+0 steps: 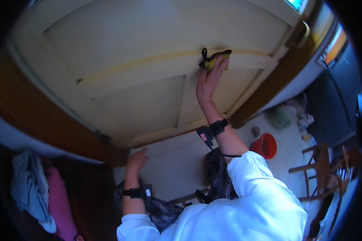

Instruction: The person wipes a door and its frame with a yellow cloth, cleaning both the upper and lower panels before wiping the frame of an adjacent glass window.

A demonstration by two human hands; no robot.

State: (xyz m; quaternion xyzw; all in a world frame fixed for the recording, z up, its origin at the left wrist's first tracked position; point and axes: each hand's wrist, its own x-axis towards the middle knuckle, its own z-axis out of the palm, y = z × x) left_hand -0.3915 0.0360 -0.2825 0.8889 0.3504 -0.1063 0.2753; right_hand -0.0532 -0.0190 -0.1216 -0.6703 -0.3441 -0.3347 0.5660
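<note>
A cream panelled door (132,66) stands before me, with a raised yellowish rail across it. High on the right, my right hand (212,79) presses a yellow cloth with black edging and a black loop (210,64) against this rail. The fingers lie over the cloth and hide part of it. Lower left, my left hand (136,161) hangs in front of the door's bottom edge with nothing in it, fingers partly apart. Each forearm wears a black strap with a small device.
A red bucket (264,146) stands on the tiled floor at the right, near a green watermelon (280,117). Wooden chairs (318,171) are beyond it. A metal handle (303,34) sits on the door's right side. Grey and pink fabrics (30,186) hang at the left.
</note>
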